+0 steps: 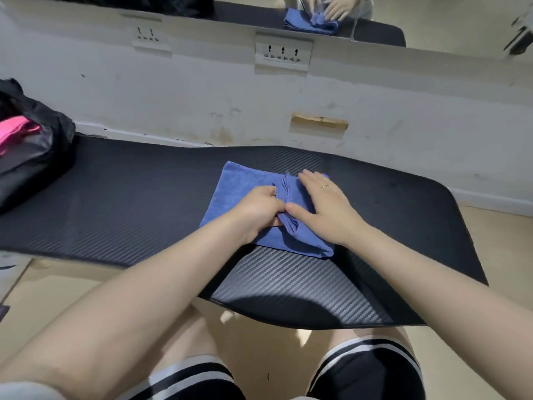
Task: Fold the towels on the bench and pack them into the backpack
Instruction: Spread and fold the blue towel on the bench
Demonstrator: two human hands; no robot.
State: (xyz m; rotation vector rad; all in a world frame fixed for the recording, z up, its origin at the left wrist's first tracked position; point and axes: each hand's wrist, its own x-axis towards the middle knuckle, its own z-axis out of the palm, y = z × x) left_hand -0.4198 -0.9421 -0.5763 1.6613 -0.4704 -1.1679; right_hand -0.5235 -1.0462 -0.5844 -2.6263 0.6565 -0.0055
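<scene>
The blue towel (pixel 245 186) lies on the black table (pixel 144 197), partly folded, with both hands on it. The left hand (pixel 259 209) has its fingers curled round a raised hemmed edge of the cloth, gripping it just beside the right hand's thumb. The right hand (pixel 326 203) lies flat and open on the folded part, fingers straight, pressing the layers down; a ring shows on one finger.

The step in hand looks like drawing that loose edge across to finish a fold. To do it well, the flat right hand should go on pinning the layers beneath it while the left hand pulls the edge taut and lays it over, so that hems meet and no wrinkle is trapped. A crumpled bulge sits just below the left hand's fingers, toward the person; it would want smoothing outward before the next fold.

The towel is a soft, plush microfibre cloth with a stitched hem, flat and single-layered beyond the left hand, thicker under the right.

The black backpack (pixel 31 145) stands open well to the left of the left hand, with something pink (pixel 16 128) already inside.
</scene>
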